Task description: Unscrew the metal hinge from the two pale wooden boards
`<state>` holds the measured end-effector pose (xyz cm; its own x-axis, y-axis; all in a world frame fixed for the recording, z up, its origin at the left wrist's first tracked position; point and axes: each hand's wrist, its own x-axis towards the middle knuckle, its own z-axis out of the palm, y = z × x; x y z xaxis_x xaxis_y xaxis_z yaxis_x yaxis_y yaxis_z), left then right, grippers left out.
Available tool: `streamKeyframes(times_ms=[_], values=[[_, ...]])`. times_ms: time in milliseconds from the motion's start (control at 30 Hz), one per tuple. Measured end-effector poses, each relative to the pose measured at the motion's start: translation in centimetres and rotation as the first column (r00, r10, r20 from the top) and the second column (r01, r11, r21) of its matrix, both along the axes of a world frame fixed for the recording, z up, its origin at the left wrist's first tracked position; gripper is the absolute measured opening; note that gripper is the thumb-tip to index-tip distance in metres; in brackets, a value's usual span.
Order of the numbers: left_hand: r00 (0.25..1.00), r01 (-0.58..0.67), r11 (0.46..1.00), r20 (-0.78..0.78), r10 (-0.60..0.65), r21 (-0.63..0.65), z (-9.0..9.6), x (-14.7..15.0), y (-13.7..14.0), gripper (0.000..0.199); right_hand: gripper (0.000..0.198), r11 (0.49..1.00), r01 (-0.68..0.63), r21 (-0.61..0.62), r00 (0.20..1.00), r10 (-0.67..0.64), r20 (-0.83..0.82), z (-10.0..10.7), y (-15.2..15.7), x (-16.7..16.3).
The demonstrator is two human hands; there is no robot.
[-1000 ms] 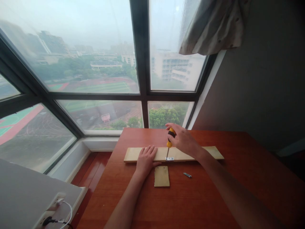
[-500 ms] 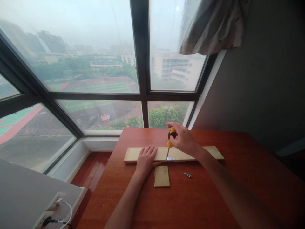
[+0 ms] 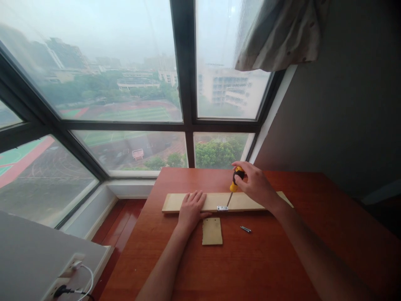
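A long pale wooden board lies across the table. My left hand rests flat on its left half, fingers stretched out. With my right hand I grip a yellow and black screwdriver, tilted, its shaft pointing down and left. The tip is by the right end of a small silver metal plate at the board's near edge; whether it touches cannot be made out. In front of the board lies a small rectangular wooden piece with two dark holes near its top edge.
Small slim metal pieces lie on the reddish-brown table to the right of the wooden piece. Windows stand behind the table. Plugs and cables sit at a wall socket, lower left.
My right hand and the screwdriver have shifted right, the tip going from the metal plate's left end to its right end. My left hand stays on the board.
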<state>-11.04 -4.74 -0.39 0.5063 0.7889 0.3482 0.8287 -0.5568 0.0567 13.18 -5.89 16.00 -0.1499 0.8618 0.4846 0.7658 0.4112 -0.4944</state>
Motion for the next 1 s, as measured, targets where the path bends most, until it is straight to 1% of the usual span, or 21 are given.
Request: streamKeyframes(times_ms=[133,300,567,733,867,1000], values=[[1.0,0.005,1.0,-0.002,-0.005,0.004,-0.1,0.0,0.0,0.065,0.033,1.0,0.02,-0.002,1.0,-0.02,-0.016,-0.6,-0.1,0.6],[1.0,0.0,1.0,-0.011,0.0,0.008,-0.1,0.0,0.0,0.066,0.033,0.999,0.045,0.003,0.999,-0.045,-0.019,-0.6,-0.3,0.5],[1.0,-0.004,1.0,-0.009,0.004,0.0,-0.1,-0.1,0.0,0.068,0.034,0.999,0.04,0.006,0.999,-0.04,-0.025,-1.1,-0.2,0.5],[1.0,-0.001,1.0,-0.01,0.001,-0.004,0.0,0.0,0.0,0.066,0.033,0.999,0.039,0.008,0.999,-0.039,-0.023,-1.4,-0.2,0.6],[1.0,-0.001,1.0,-0.002,0.001,0.004,-0.1,0.0,0.1,0.066,0.033,0.999,0.037,0.013,0.999,-0.037,-0.004,-1.5,-0.3,0.4],[1.0,0.002,1.0,0.002,-0.002,0.006,-0.1,0.0,0.0,0.064,0.029,0.998,0.049,0.027,0.997,-0.051,0.06,-1.3,-0.6,0.0]])
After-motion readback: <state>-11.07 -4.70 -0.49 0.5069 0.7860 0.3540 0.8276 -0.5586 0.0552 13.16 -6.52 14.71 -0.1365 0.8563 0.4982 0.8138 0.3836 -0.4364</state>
